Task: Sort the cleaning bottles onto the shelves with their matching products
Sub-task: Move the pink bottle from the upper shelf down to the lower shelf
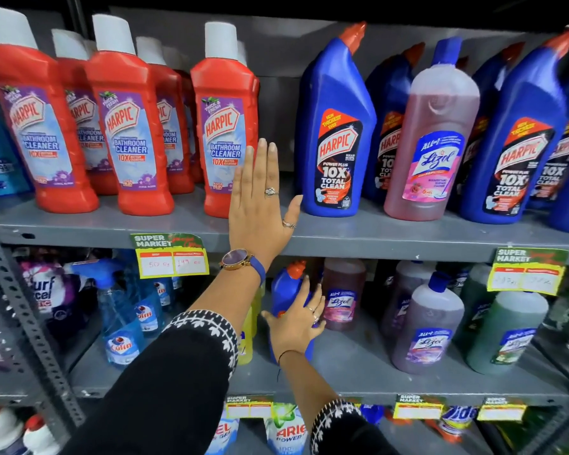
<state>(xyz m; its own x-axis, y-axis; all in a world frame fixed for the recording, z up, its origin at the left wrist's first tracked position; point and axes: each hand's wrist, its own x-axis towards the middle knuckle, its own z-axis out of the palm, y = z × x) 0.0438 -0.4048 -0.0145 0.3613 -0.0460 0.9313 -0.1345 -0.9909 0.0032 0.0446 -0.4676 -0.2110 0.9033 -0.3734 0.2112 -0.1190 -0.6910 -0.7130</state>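
My left hand (pixel 258 205) is flat and open, fingers up, in the gap on the upper shelf (pixel 375 236) between the red Harpic bathroom cleaner bottles (pixel 225 126) and the blue Harpic toilet cleaner bottles (pixel 337 133). It holds nothing. My right hand (pixel 294 326) is wrapped around a blue Harpic bottle with an orange cap (pixel 286 284) standing on the middle shelf (pixel 352 366), beside the Lizol bottles (pixel 342 297). A pink Lizol bottle (pixel 432 142) stands among the blue Harpic bottles on the upper shelf.
Blue Colin spray bottles (pixel 120 326) and a Surf Excel pack (pixel 45 290) fill the middle shelf's left. Purple and green Lizol bottles (pixel 506 333) stand at its right. A yellow bottle (pixel 247 336) sits behind my left arm. Yellow price tags (pixel 171 257) hang from shelf edges. Ariel packs (pixel 286 431) lie below.
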